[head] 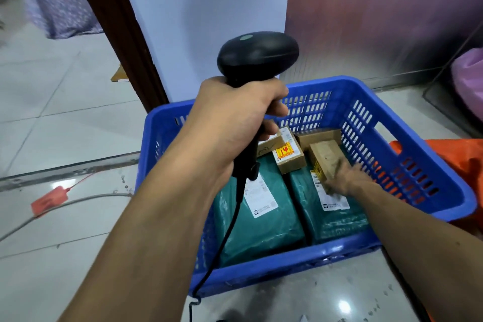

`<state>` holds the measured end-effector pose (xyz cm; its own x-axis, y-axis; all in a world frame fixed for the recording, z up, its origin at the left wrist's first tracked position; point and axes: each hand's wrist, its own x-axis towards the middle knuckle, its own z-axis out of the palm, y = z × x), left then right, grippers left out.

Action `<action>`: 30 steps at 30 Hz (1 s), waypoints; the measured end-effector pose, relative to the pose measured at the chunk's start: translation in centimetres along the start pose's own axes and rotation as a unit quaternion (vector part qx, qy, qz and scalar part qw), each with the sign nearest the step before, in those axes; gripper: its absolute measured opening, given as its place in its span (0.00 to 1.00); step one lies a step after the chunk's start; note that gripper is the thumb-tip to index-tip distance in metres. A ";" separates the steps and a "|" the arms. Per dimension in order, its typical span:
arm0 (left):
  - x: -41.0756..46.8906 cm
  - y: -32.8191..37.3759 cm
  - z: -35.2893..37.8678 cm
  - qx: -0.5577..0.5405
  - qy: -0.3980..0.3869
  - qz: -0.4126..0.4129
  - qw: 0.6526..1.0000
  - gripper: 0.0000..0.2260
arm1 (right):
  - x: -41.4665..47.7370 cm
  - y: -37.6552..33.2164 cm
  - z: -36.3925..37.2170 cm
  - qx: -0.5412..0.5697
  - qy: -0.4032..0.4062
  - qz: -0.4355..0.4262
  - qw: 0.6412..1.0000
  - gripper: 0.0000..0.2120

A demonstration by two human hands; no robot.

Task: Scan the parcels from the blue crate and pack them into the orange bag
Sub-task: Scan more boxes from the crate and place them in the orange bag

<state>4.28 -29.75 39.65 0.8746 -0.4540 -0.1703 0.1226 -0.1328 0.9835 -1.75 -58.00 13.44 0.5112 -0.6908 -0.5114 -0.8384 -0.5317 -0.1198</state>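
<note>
The blue crate (287,266) on the floor holds plenty: two green mailer bags (261,230) side by side, with small cardboard boxes (290,157) behind them. Most of the work looks undone. The orange bag (465,159) lies just beyond the crate's right wall, its contents hidden. The left hand (235,123) has its fingers wrapped round a black barcode scanner (257,56) raised over the crate. The right hand (345,178) is on a tilted brown box (325,157), too blurred to tell its grip.

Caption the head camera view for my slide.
Left hand holds scanner while right hand grips a cardboard parcel in blue crate.
</note>
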 end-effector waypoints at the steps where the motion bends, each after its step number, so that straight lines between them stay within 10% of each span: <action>1: 0.0 0.0 0.1 -0.001 -0.002 0.001 1.000 0.05 | -0.1 0.1 0.1 -0.004 -0.003 0.008 1.000 0.43; 19: -1.7 1.2 1.5 -0.032 0.017 0.059 0.998 0.03 | -9.8 6.1 -6.8 0.194 0.094 -0.132 0.968 0.33; 30: -5.4 0.7 2.5 0.053 -0.017 0.074 0.996 0.04 | -20.9 11.9 -12.1 0.424 0.139 -0.235 0.863 0.22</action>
<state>-1.57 -29.57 41.07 0.8627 -0.5051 -0.0272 -0.0585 -0.1529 0.9865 -20.13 -55.88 32.98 0.7596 -0.6499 -0.0258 -0.3023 -0.3177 -0.8987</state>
